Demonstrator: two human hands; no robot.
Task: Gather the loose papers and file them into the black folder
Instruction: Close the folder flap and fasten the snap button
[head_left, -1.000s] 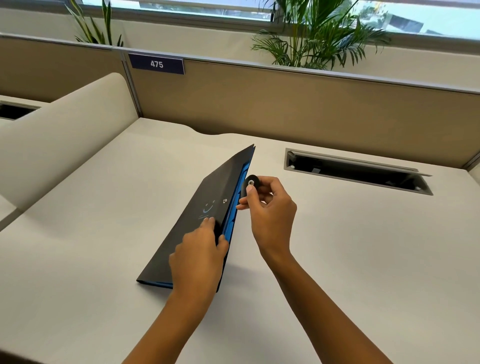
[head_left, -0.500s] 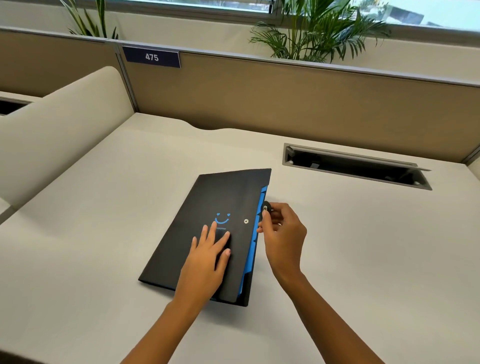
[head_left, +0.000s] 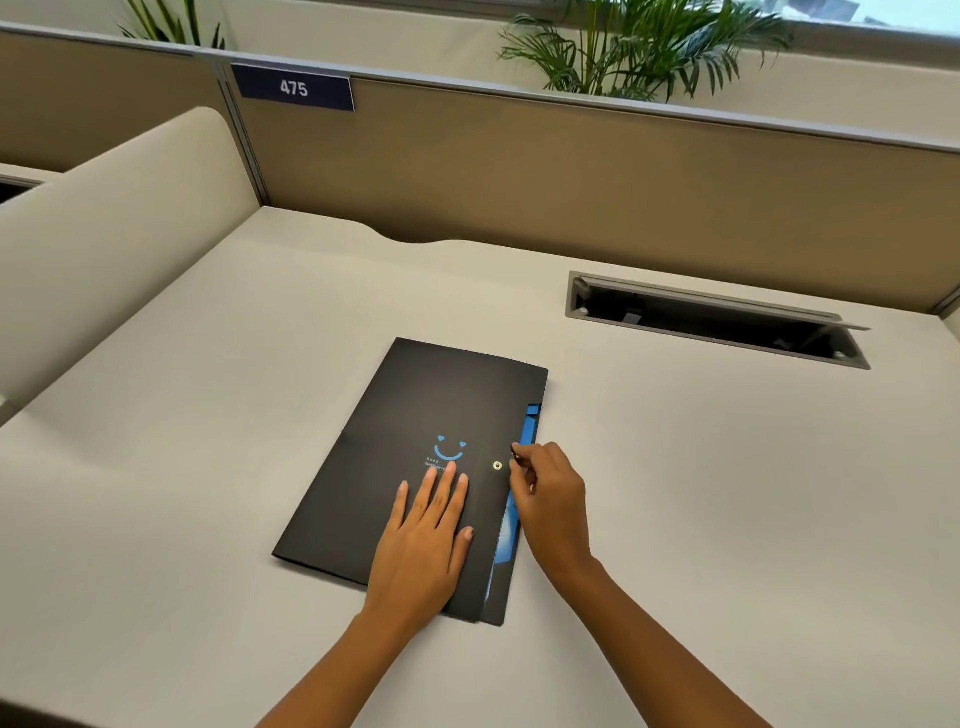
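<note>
The black folder (head_left: 415, 410) lies flat on the desk with its cover down, a blue smiley printed on the front and a small metal snap stud (head_left: 497, 465) near its right edge. Blue inner dividers (head_left: 530, 431) peek out along that edge. My left hand (head_left: 426, 540) rests flat on the cover, fingers spread, pressing it down. My right hand (head_left: 550, 499) pinches the folder's black snap tab at the right edge, just beside the stud. No loose papers are visible anywhere on the desk.
The beige desk (head_left: 208, 441) runs back to a tan partition (head_left: 571, 182) bearing a "475" sign (head_left: 294, 88). An open cable tray slot (head_left: 717, 325) sits at the back right. A curved cream divider (head_left: 104, 218) stands on the left. Plants rise behind the partition.
The cover went from raised on edge to flat on the desk. My left hand moved onto it and flattened. My right hand brought the snap tab down to the folder's right edge.
</note>
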